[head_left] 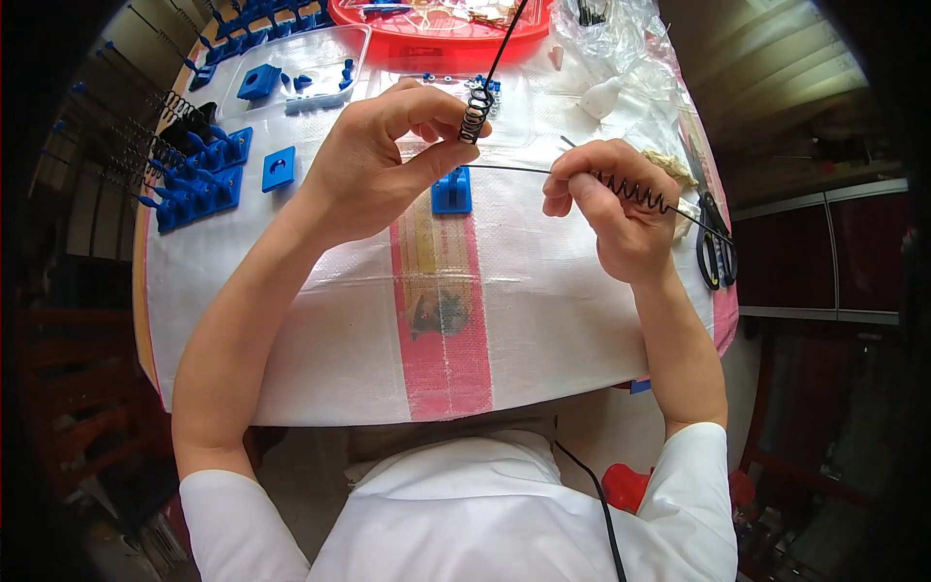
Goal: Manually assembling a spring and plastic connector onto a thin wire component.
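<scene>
Between the thumb and fingers of my left hand (373, 165), a black coil spring (475, 114) is pinched upright. A thin straight black rod (505, 44) rises out of its top. My right hand (626, 209) is closed around a second, more open black spring (635, 194), which lies across the fingers with a straight end sticking out to the right. A thin black wire (514, 168) spans the gap between the hands; where it ends behind my fingers is hidden. Just below my left hand, a small blue block (452, 194) stands on the table, apart from both hands.
Blue holders (204, 179) bearing black springs line the left side, near a blue square plate (278, 169). Behind are a clear plastic tray (361, 73) with blue pieces and a red tray (417, 44). Black-handled scissors (716, 254) lie right; clear plastic bags (621, 44) lie back right.
</scene>
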Demonstrator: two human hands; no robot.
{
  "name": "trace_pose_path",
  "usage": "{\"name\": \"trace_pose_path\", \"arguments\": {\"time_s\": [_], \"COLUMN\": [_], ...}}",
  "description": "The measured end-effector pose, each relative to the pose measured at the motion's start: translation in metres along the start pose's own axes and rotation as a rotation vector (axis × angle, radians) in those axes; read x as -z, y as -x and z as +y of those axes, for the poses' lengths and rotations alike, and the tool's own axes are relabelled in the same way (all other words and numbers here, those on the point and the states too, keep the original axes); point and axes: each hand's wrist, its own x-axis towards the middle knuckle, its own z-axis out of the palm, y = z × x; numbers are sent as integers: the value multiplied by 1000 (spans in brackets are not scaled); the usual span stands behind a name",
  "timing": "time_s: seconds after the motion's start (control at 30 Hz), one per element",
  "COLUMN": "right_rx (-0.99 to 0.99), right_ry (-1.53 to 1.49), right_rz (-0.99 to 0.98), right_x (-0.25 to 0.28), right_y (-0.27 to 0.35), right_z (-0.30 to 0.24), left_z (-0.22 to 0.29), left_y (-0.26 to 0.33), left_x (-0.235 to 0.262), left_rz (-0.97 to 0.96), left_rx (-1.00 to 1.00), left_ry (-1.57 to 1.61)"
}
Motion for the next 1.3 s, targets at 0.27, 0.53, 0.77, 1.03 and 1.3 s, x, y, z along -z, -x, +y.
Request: {"name": "trace_pose_path", "arguments": {"time_s": [0.27, 0.53, 0.77, 1.03, 1.3], "right_rx": [11, 2, 20, 69, 97], "right_ry": [-22, -10, -8, 52, 151], "right_rz": [-6, 4, -4, -20, -59], "right_x": [-3, 0, -1, -4, -5], "right_y": [-1, -1, 0, 0, 0], "right_z": [2, 0, -1, -1, -2], "left_z": [0, -1, -1, -2, 0], "left_y": [0, 0, 0, 1, 0], "left_x": [-1, -1, -1, 0, 0], "left_rz": [5, 8, 6, 3, 5], "left_rx": [5, 7, 21, 15, 8], "left_ry": [2, 2, 12, 23, 8]}}
